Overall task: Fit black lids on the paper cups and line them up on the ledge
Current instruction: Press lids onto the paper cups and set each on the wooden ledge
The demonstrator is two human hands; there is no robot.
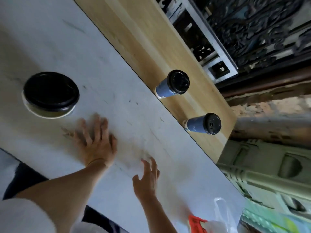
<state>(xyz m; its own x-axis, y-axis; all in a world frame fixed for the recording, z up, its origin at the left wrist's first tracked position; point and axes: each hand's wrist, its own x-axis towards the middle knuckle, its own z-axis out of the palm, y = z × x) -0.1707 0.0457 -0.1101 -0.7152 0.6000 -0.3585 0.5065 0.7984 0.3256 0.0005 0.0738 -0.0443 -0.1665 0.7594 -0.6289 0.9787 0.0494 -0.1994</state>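
The view is tilted. Two blue paper cups with black lids stand on the wooden ledge (146, 37): one (173, 84) farther up, another (204, 124) near the ledge's end. On the white marble counter (67, 39), a black lid (51, 90) sits loosely on top of a white cup rim (47, 114) at the left. My left hand (95, 142) lies flat on the counter with fingers spread, just below that cup. My right hand (147, 179) hovers over the counter, fingers straight, holding nothing.
A plastic bag (217, 221) with something red inside lies at the counter's lower right corner. Green plastic crates (269, 174) stand beyond the counter's edge at the right. Dark ironwork (260, 27) runs behind the ledge.
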